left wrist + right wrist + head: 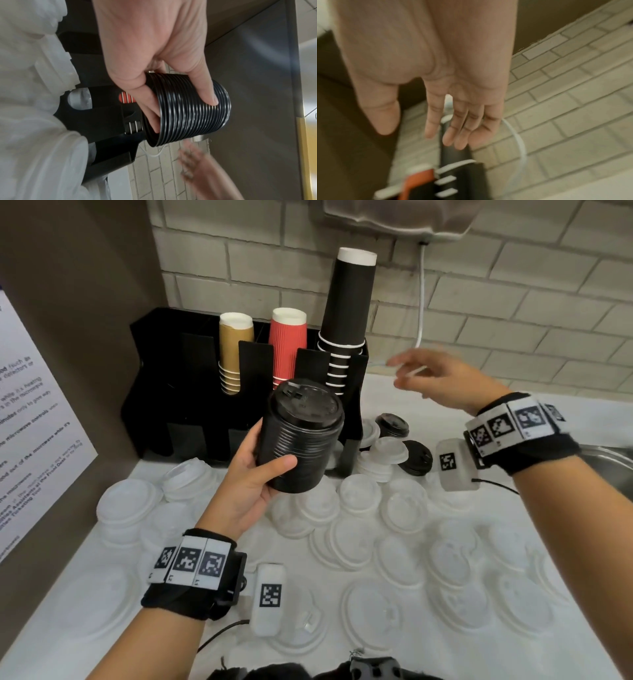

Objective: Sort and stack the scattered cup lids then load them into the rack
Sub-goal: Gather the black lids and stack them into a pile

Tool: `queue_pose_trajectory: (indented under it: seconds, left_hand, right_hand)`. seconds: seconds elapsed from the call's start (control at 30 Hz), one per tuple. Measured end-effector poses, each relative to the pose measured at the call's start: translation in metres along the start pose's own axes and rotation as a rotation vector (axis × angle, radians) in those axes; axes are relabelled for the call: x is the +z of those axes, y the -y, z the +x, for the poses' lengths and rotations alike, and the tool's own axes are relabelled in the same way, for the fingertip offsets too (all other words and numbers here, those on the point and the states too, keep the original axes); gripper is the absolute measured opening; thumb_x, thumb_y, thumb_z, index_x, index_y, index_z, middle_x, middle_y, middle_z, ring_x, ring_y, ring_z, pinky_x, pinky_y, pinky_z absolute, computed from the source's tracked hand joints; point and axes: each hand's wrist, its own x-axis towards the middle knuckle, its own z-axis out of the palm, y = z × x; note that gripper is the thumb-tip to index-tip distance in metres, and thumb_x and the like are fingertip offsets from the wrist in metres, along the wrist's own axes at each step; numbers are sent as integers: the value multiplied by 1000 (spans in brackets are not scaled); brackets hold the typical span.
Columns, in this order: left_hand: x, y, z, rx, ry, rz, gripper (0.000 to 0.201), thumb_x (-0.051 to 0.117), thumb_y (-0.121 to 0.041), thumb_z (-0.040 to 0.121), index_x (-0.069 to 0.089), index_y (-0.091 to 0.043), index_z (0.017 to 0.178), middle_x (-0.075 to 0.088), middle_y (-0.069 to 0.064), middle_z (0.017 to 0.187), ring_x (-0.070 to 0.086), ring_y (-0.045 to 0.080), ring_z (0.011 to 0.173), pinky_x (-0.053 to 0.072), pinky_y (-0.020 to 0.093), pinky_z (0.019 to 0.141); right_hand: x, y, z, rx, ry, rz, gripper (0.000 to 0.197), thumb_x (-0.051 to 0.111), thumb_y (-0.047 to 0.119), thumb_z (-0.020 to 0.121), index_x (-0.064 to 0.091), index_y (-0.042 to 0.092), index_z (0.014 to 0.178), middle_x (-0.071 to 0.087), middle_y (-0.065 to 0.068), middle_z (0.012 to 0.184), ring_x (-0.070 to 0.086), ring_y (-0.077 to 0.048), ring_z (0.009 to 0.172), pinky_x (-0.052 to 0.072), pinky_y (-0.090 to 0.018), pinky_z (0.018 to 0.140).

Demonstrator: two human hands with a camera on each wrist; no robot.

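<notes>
Lids, black ones nested into a tall ribbed column, make up the black lid stack that the left hand holds in the air in front of the rack, tilted so its top faces the camera. The thumb lies across the near side and the fingers curl round the far side, a clamp across the middle of the column. I judge the stack light and fairly stiff along its length, but the thin glossy plastic looks slippery and the nested pieces could slide apart or fan out if it is squeezed at one end only; a grip round the middle, or one hand at each end, seems safest for lowering it into a slot. The right hand is free, fingers straight and spread, holding nothing, raised to the right of the tall black cups and blurred. White lids lie scattered and partly piled over the pale counter, with a few loose black lids near the rack's right end. Tan cups and red cups stand upside down in the rack. Behind runs a pale brick wall with a white cable; a notice hangs on the brown panel at left.
</notes>
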Motion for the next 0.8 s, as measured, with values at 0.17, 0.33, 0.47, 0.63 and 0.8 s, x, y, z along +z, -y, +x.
queue_pose_trajectory:
  seconds: [0.17,0.33,0.47,0.63,0.8]
  left_hand:
    - [-9,-7,5,32,-28,28,77,81,-16,64,51,-28,133,68,-3,121,63,18,116,57,31,83]
    - [-20,-9,3,50,-48,53,77,78,-12,66,49,-25,136,68,-1,120,64,18,114,56,29,80]
    - [-24,-10,1,54,-66,55,75,77,-17,64,52,-29,133,69,-3,118,65,16,111,56,27,78]
    - [-25,-13,-2,57,-80,61,71,76,-16,63,53,-30,130,69,-2,117,66,16,110,57,27,77]
    - [-23,-12,-4,59,-81,56,67,75,-12,69,53,-28,130,70,-4,116,67,15,109,57,27,77]
  right_hand:
    - [28,-75,31,487,401,-588,46,57,15,90,50,13,136,50,-11,139,49,-27,122,42,-36,103]
    - [51,-120,37,509,528,-716,66,64,37,69,44,35,131,62,-4,121,60,-31,108,49,-40,94]
    - [64,-144,47,443,551,-732,45,59,36,65,40,43,104,59,6,88,56,-23,80,42,-31,75]
    - [64,-167,52,454,499,-714,63,63,46,71,44,32,129,61,1,98,62,-25,89,50,-34,79]
    - [44,-148,48,623,87,-627,62,48,56,80,37,32,136,46,-16,129,53,-41,107,45,-39,83]
